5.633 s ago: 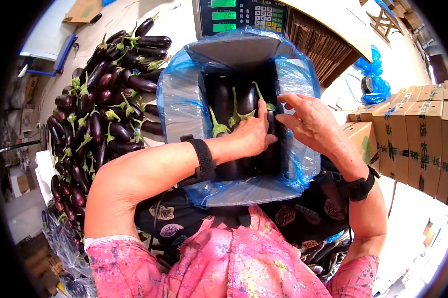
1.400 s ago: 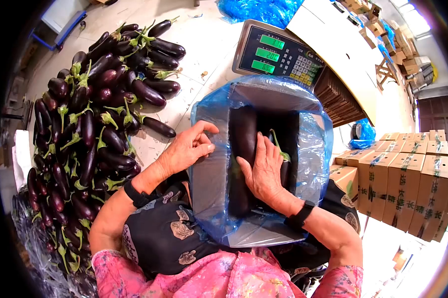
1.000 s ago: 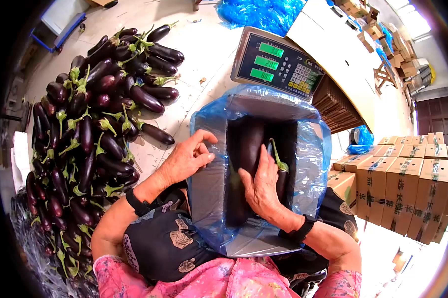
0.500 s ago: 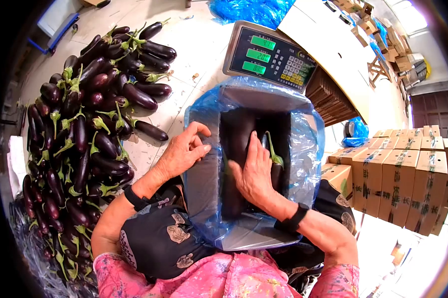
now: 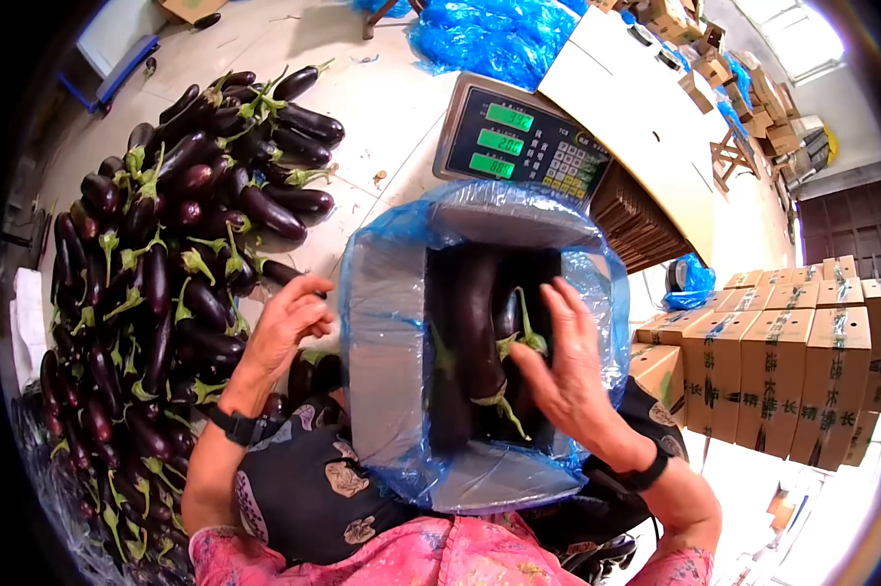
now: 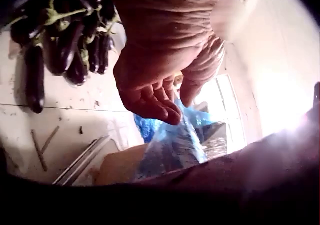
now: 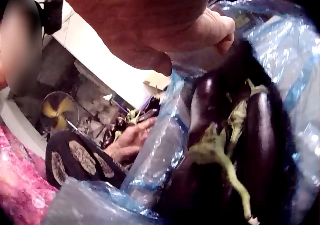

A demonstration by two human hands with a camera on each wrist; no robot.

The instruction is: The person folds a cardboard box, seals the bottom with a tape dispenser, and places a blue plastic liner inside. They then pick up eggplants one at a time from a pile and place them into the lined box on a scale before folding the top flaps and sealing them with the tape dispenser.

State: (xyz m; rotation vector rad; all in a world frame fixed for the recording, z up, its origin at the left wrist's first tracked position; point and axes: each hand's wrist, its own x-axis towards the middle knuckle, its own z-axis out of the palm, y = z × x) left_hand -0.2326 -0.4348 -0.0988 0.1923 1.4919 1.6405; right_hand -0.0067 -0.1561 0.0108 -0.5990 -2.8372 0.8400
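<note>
An open box [image 5: 387, 361] lined with blue plastic sits in front of the person, with several dark eggplants [image 5: 472, 313] inside, green stems showing. Over the box's right part is the right hand [image 5: 572, 376], fingers extended and thumb apart, holding nothing. It overlaps the eggplants beneath in the head view; in the right wrist view a glossy eggplant [image 7: 262, 130] lies below it. Left of the box, the left hand [image 5: 289, 322] hovers with loosely bent fingers and nothing in them. The left wrist view shows this hand [image 6: 165, 80] in front of the blue liner [image 6: 172, 145].
A large pile of eggplants [image 5: 157, 264] covers the floor at left. Behind the box stands a digital scale display [image 5: 519, 142] with green readouts, beside a pale table [image 5: 646, 127]. Blue plastic [image 5: 489, 39] lies at the back. Stacked cartons [image 5: 773, 361] stand at right.
The right hand has come off the long eggplant and shifted right, uncovering its stem. The left hand has drawn away leftward from the box's side. Earlier, both hands were over the box.
</note>
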